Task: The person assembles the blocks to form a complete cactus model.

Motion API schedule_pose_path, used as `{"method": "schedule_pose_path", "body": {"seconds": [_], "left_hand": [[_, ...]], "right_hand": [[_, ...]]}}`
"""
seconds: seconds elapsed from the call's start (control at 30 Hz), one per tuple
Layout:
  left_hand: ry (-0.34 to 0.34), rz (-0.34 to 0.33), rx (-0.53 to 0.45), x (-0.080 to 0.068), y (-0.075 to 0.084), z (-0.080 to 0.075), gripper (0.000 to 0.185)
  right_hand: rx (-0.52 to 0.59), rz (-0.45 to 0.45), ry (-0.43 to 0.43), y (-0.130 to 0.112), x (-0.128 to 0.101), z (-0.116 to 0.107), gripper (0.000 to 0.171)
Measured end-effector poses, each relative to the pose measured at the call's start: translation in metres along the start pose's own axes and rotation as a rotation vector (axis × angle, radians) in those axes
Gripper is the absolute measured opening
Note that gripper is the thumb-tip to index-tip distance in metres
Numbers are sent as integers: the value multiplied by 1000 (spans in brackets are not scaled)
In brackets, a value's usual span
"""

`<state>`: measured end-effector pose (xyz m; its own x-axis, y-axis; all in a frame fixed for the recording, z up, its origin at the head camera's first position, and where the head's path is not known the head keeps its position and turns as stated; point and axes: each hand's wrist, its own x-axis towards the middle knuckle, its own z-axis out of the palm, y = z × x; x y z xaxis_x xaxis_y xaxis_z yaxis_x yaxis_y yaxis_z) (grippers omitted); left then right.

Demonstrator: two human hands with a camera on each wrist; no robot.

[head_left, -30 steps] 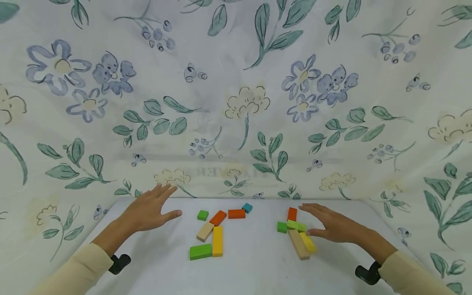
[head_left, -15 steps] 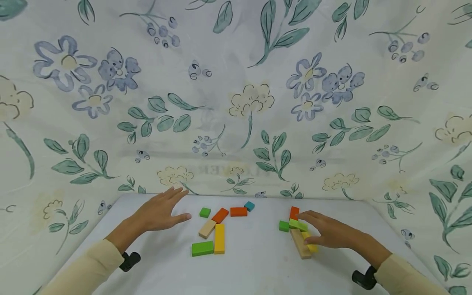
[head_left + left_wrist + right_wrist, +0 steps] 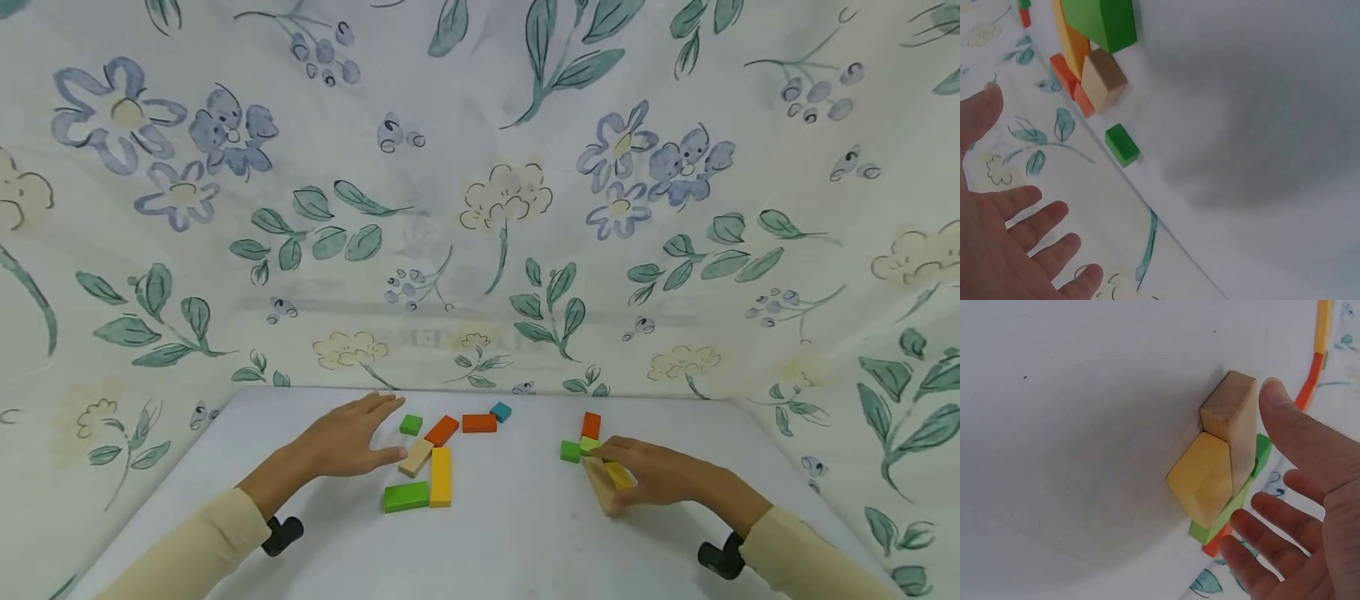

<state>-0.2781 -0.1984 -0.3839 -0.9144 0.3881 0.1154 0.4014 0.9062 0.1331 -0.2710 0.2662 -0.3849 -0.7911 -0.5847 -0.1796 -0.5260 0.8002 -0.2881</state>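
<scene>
My right hand (image 3: 663,473) is over the right-hand group of blocks, thumb and fingers spread. In the right wrist view its thumb lies beside a plain wooden block (image 3: 1242,428), with its fingertips close by a light green block (image 3: 1200,532). A yellow block (image 3: 1200,475) leans against the wooden one. Behind them are a red block (image 3: 591,425) and a small green block (image 3: 570,451). My left hand (image 3: 337,443) hovers with fingers extended, left of the other group. Nearest it are a small green block (image 3: 411,424) and a short wooden block (image 3: 416,458).
The left group also has two red blocks, one a red block (image 3: 479,423) beside a blue cube (image 3: 501,411), plus a standing-out yellow block (image 3: 441,477) and a long green block (image 3: 406,497). A floral cloth (image 3: 450,208) rises behind the white table (image 3: 517,533).
My right hand has come down and left over the wooden and yellow blocks. My left hand has drifted right toward the left group, fingers still extended.
</scene>
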Motion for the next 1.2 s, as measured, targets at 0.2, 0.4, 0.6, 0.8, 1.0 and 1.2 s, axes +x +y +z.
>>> {"method": "schedule_pose_path", "body": {"seconds": [0.2,0.4,0.6,0.8,1.0,1.2], "left_hand": [[-64,-12,-18,-1,12,12,82],[-102,28,-31,0,22,26,82],[-124,73,-44,7,30,32,82],[-147,158,-28,10,35,37,84],[-170,169,-34,10,40,46,92],[-202,140,-39,13,46,50,90]], "right_hand": [[-75,-18,-28,-1,5,9,77],[-91,-37,-39,-3,6,10,75],[-96,-18,-59,-3,9,7,75],[-118,-12,-59,2,14,5,78],[-111,14,-65,5,16,5,80],[-120,3,-73,7,18,4,83]]}}
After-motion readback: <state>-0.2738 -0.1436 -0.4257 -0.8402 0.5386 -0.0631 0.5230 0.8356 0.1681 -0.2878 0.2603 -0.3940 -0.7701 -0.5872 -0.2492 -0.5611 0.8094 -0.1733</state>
